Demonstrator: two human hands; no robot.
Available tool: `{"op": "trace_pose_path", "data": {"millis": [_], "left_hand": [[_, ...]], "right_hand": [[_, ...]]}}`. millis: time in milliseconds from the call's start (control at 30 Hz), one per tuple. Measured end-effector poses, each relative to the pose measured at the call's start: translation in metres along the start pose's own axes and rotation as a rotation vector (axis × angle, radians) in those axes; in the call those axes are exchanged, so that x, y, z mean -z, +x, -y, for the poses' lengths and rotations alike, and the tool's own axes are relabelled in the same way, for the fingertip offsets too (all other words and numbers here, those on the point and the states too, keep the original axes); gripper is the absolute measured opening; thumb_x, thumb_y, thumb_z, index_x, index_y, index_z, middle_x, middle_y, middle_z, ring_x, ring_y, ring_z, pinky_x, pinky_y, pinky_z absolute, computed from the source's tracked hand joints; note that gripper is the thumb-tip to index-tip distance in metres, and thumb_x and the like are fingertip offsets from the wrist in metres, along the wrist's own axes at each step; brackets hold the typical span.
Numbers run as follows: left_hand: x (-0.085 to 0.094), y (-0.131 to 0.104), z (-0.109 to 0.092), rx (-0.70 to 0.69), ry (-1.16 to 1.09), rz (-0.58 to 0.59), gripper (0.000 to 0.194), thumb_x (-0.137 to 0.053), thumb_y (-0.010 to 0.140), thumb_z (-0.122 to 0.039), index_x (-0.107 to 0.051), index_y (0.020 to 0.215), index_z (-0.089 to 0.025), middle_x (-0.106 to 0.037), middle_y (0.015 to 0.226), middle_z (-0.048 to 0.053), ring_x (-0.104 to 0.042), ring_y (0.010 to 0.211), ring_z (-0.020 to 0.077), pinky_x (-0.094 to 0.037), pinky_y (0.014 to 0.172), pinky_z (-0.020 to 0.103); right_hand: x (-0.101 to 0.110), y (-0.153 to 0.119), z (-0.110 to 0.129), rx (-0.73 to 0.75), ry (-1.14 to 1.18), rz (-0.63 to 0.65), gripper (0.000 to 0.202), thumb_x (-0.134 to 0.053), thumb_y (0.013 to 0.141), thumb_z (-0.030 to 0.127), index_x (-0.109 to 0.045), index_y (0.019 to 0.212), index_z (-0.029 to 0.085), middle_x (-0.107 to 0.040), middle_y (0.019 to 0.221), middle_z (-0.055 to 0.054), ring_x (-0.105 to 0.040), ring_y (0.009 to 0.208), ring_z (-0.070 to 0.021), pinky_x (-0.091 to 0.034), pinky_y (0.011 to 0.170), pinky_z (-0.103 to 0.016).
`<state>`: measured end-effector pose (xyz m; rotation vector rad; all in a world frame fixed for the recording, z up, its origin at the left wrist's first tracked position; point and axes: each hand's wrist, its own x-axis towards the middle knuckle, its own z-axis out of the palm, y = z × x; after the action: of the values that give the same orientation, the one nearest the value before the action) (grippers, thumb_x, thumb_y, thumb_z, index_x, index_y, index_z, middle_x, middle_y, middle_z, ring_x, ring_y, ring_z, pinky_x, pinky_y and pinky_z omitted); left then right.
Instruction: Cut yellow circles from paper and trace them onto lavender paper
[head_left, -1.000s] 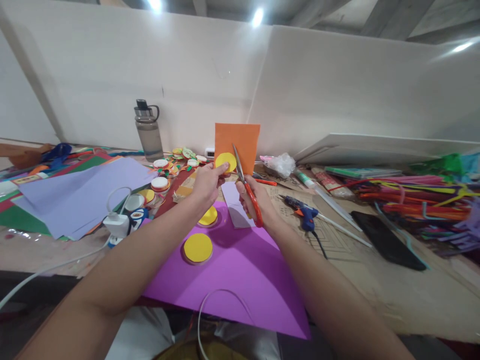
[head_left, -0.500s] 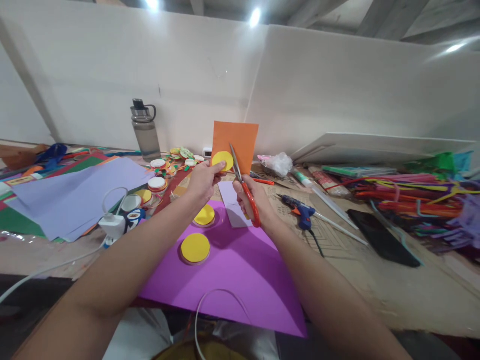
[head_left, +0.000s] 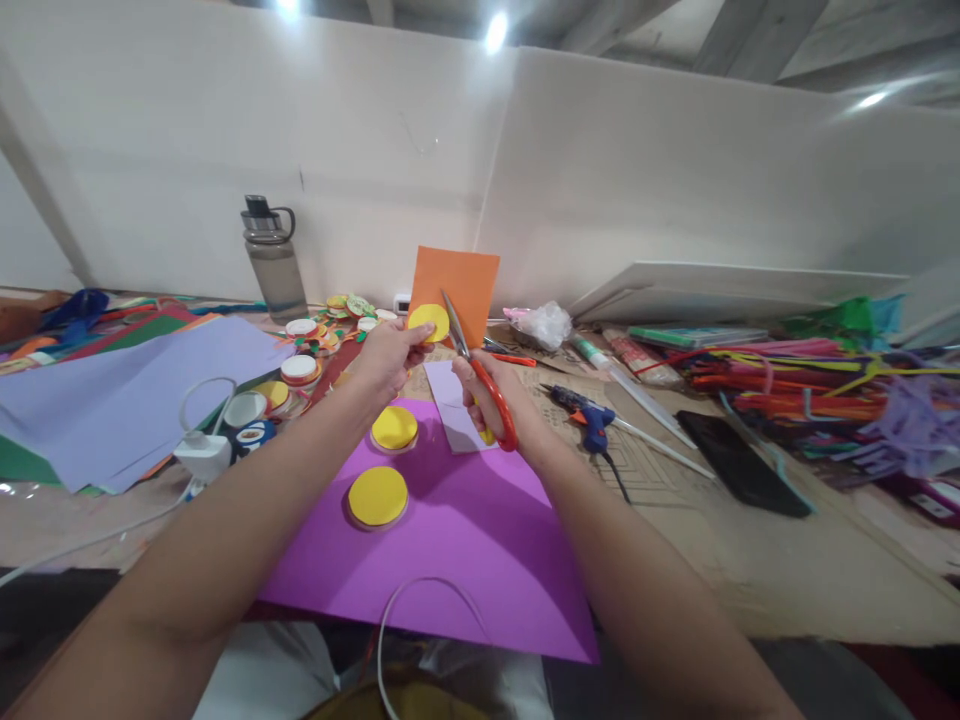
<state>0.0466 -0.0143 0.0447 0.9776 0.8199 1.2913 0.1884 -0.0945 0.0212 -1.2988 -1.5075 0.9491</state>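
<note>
My left hand (head_left: 394, 352) pinches a yellow paper circle (head_left: 428, 323) between thumb and fingers. In my right hand (head_left: 499, 390) is a pair of scissors (head_left: 459, 328) with red handles; the blades point up and left, close beside the circle's right edge. Whether the blades touch the circle I cannot tell. An orange paper sheet (head_left: 466, 285) stands upright behind both; what supports it is hidden. Below my hands, two yellow-topped discs (head_left: 378, 496) sit on a large purple sheet (head_left: 480, 570), and a small lilac paper piece (head_left: 452, 400) lies at its far edge.
To the left are lilac sheets (head_left: 142, 390), a white plug adapter (head_left: 202, 455), round lids (head_left: 300, 369) and a water bottle (head_left: 276, 265). On the right lie a blue glue gun (head_left: 595, 424), a black phone (head_left: 739, 462) and a heap of coloured pipe cleaners (head_left: 810, 385).
The view has turned slightly right, so most things sit further left in the picture. Both hands keep hold of the circle and scissors, with little change between them.
</note>
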Motion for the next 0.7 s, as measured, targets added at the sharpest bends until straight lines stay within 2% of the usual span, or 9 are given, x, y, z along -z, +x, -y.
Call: {"op": "trace_pose_path", "data": {"millis": [233, 367, 533, 700], "left_hand": [[0.004, 0.006, 0.002, 0.021, 0.039, 0.037, 0.018, -0.078, 0.06, -0.011, -0.06, 0.063, -0.012, -0.058, 0.052, 0.0, -0.051, 0.043, 0.0066, -0.032, 0.042, 0.017], [0.006, 0.008, 0.001, 0.036, 0.051, 0.056, 0.02, -0.08, 0.058, -0.012, -0.06, 0.062, -0.011, -0.057, 0.051, 0.0, -0.05, 0.043, 0.0066, -0.034, 0.043, 0.017], [0.01, 0.012, -0.002, 0.059, 0.059, 0.094, 0.021, -0.08, 0.059, -0.014, -0.059, 0.06, -0.012, -0.054, 0.048, 0.0, -0.048, 0.042, 0.0063, -0.028, 0.04, 0.017], [0.013, 0.014, -0.005, 0.093, 0.092, 0.099, 0.023, -0.081, 0.059, -0.014, -0.058, 0.059, -0.012, -0.055, 0.047, 0.001, -0.046, 0.041, 0.0062, -0.028, 0.039, 0.016]], "right_hand": [[0.009, -0.005, 0.012, -0.004, -0.093, 0.023, 0.043, -0.049, 0.086, 0.064, -0.043, 0.077, 0.023, -0.05, 0.057, 0.004, -0.045, 0.036, -0.0079, -0.037, 0.029, -0.019], [0.013, -0.007, 0.013, 0.004, -0.115, 0.034, 0.042, -0.053, 0.086, 0.062, -0.042, 0.073, 0.023, -0.049, 0.055, 0.004, -0.045, 0.036, -0.0078, -0.038, 0.03, -0.019], [0.013, -0.006, 0.013, -0.035, -0.127, 0.03, 0.041, -0.053, 0.085, 0.062, -0.044, 0.076, 0.023, -0.049, 0.054, 0.005, -0.045, 0.034, -0.0092, -0.038, 0.028, -0.021], [0.01, -0.005, 0.011, -0.025, -0.142, 0.006, 0.042, -0.055, 0.083, 0.064, -0.046, 0.077, 0.023, -0.049, 0.054, 0.004, -0.045, 0.033, -0.0093, -0.038, 0.027, -0.022]]}}
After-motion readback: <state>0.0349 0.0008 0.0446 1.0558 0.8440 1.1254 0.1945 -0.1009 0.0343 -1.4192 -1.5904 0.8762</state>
